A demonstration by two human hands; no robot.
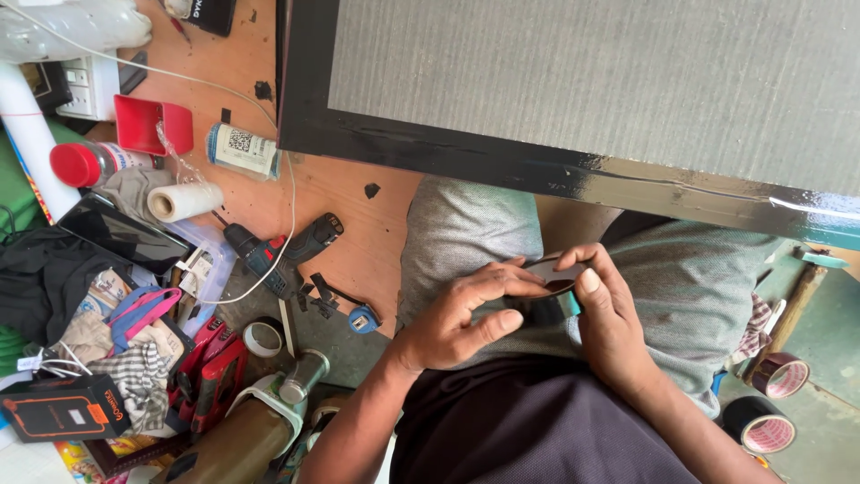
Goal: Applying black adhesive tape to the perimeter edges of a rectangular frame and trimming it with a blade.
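My left hand (pixel 461 318) and my right hand (pixel 607 315) meet over my lap, both pinching a small, dark, flat strip (pixel 554 272) that looks like tape or thin rubber. The left thumb and forefinger press its left end, the right fingers curl around its right end. My legs in grey trousers (pixel 466 229) lie beneath. Just beyond the hands a large flat panel with a black glossy frame (pixel 430 148) and a grey ribbed face (pixel 573 81) rests across my knees.
A cluttered wooden worktop (pixel 340 193) at left holds a cordless drill (pixel 278 251), a white thread roll (pixel 184 201), a red-capped bottle (pixel 90 163), a red tray (pixel 152 125), a phone (pixel 121 235) and rags. Tape rolls (pixel 779 375) lie at right.
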